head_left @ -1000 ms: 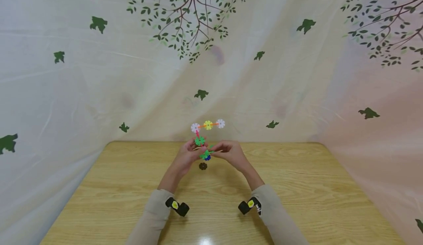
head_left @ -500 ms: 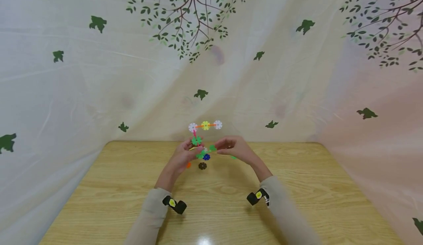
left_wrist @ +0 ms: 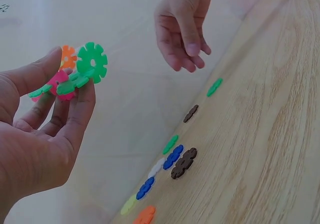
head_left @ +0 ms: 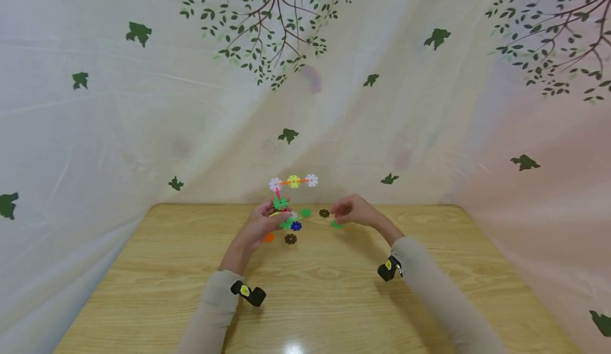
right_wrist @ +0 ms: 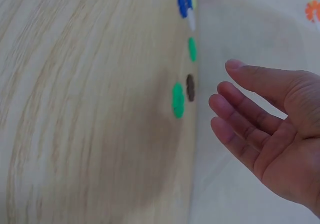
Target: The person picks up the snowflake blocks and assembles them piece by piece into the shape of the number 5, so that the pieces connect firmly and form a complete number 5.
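Observation:
My left hand [head_left: 251,228] grips a chain of joined plastic snowflake discs [head_left: 280,203] between thumb and fingers. White, yellow, orange, pink and green discs make it up, and its upper end sticks out above the hand. In the left wrist view, a green disc [left_wrist: 92,62] stands up beyond the fingertips, with pink and orange ones partly hidden behind the thumb. Off to the right, my right hand [head_left: 359,212] hovers over the table with loosely bent fingers and holds nothing. Nearest to it lie a loose green disc [head_left: 337,225] and a brown disc [head_left: 324,213].
Several more loose discs lie on the wooden table [head_left: 334,301], including a green one [head_left: 306,213], a blue one [head_left: 296,226], a brown one [head_left: 290,239] and an orange one [head_left: 269,237]. A pale curtain [head_left: 229,110] with printed leaves hangs behind the table's far edge.
My right hand has left the disc chain and moved right, uncovering loose discs on the table. My left hand, still holding the chain, has drifted slightly left.

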The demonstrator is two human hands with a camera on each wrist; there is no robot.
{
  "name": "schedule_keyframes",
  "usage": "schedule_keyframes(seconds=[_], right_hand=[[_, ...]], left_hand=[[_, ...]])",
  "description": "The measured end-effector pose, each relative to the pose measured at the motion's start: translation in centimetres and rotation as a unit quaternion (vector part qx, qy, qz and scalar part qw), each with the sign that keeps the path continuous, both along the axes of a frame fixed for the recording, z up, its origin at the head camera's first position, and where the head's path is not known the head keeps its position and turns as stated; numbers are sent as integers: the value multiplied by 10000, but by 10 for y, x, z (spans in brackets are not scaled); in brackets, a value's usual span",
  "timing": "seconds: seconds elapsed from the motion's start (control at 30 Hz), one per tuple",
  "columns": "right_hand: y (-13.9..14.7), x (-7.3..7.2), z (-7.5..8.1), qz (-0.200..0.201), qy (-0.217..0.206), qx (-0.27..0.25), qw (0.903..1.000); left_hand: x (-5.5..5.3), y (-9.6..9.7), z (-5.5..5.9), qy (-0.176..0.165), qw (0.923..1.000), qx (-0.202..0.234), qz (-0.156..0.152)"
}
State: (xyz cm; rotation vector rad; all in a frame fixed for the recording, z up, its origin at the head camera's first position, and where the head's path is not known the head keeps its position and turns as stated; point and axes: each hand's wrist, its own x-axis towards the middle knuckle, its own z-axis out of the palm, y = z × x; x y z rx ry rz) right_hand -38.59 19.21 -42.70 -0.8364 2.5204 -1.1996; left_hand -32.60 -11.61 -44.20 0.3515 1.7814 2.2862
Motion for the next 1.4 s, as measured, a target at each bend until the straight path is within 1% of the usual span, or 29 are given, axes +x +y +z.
schedule_keyframes(seconds=[0.13, 0.27, 0.4, 0.53, 0.67, 0.87, 1.07, 1.27, 1.4], right_hand=[[6, -7, -11, -160, -65, 343, 9993], [9, -11, -21, -323, -111, 604, 9976], [9, -13, -26, -393, -135, 547, 9976], [8, -14, -29, -318, -73, 471, 9984], [7, -16, -32, -286, 11, 516, 9983], [5, -14, -34, -279, -31, 552, 9981], [6, -10, -31, -323, -287, 528, 9977], [11, -9, -31, -173, -484, 465, 9976], [16, -8, -31, -21, -688, 252, 9973]], left_hand=[[0, -1, 0, -7, 10000, 24, -62], [2, -1, 2, -54, 10000, -1, -78], [3, -1, 3, -65, 9999, -59, -126], [2, -2, 2, -23, 9998, -83, -177], [2, -2, 2, 27, 9998, -71, -209], [3, -2, 2, 26, 9998, -81, -197], [4, -3, 3, 21, 9997, -117, -191], [3, -4, 3, -22, 9997, -120, -189], [4, -4, 3, -2, 9998, -136, -176]])
